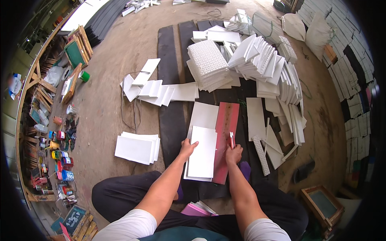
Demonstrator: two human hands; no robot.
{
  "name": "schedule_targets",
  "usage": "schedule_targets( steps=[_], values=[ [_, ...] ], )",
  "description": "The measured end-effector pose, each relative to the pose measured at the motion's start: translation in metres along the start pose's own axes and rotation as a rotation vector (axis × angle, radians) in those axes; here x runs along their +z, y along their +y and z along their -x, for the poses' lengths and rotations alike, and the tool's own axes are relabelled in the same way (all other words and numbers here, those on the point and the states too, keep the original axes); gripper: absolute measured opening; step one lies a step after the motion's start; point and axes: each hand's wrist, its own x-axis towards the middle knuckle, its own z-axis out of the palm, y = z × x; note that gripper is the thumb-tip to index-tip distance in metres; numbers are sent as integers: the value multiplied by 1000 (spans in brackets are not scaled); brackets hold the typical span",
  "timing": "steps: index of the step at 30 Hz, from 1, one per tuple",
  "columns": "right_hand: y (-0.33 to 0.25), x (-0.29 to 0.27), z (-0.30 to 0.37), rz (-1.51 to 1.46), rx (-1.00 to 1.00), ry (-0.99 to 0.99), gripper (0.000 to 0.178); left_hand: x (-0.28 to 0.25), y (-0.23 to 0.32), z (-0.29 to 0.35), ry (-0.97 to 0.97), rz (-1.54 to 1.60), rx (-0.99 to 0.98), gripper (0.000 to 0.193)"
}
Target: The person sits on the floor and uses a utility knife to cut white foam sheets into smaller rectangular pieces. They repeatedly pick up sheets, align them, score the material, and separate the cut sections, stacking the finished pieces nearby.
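Note:
Between my legs a white rectangular foam sheet lies over other white sheets. My left hand grips its left edge, thumb on top and the fingers mostly hidden. On the right, my right hand is closed around a red-and-white cutter knife that points away from me. That hand is over a long red board, which lies along the right side of the sheets. The blade is too small to make out.
A small stack of white sheets lies at the left, with loose pieces beyond it. Larger piles of white sheets stand ahead and right. Paint cans line the far left; a wooden frame sits at lower right.

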Motion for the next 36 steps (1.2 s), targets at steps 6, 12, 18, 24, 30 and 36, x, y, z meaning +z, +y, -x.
schedule_targets(
  steps=[6,12,18,24,30,36],
  values=[
    [7,-5,-9,-235,-49,-47,34,-27,30,29,-124,440,-93,74],
    [33,27,-14,-511,-127,-159,32,-68,-18,44,31,492,96,48],
    [38,20,-1,-501,-160,-185,29,-93,-69,59,92,533,60,50],
    [46,12,-20,-507,-186,-127,29,-85,-89,74,136,742,-36,50],
    [15,-1,-11,-77,-223,1,37,-93,-122,58,381,496,71,48],
    [-17,-10,26,-706,-235,-566,27,-77,-69,59,439,430,280,46]
  ],
)
